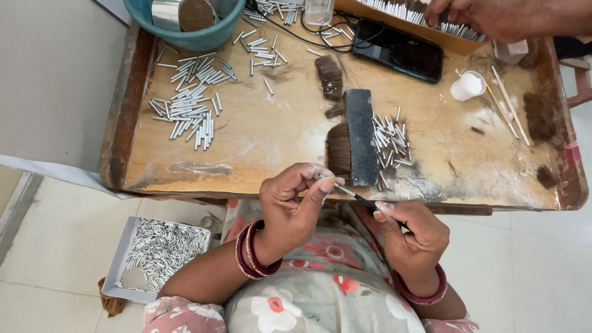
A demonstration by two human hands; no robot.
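— What are we holding just now?

— We are holding a thin dark tool (357,197) between both hands, just in front of the near edge of the table (259,142). Its long axis is running from upper left to lower right. The left hand (290,206) is pinching something small at the tool's upper end with the fingers (324,185) pressed together; it is too small for us to tell what it is. The right hand (413,237) is closing its fingers around the lower end, so this end is hidden.

— And around it?

— A dark block (361,135) is lying on the table just behind the hands, with tufts of dark hair (338,148) beside it and small metal tubes (390,145) on its other side. More tubes (188,108) are lying far left. Another person's hand (487,15) is reaching in at the top edge, cut off by the frame.
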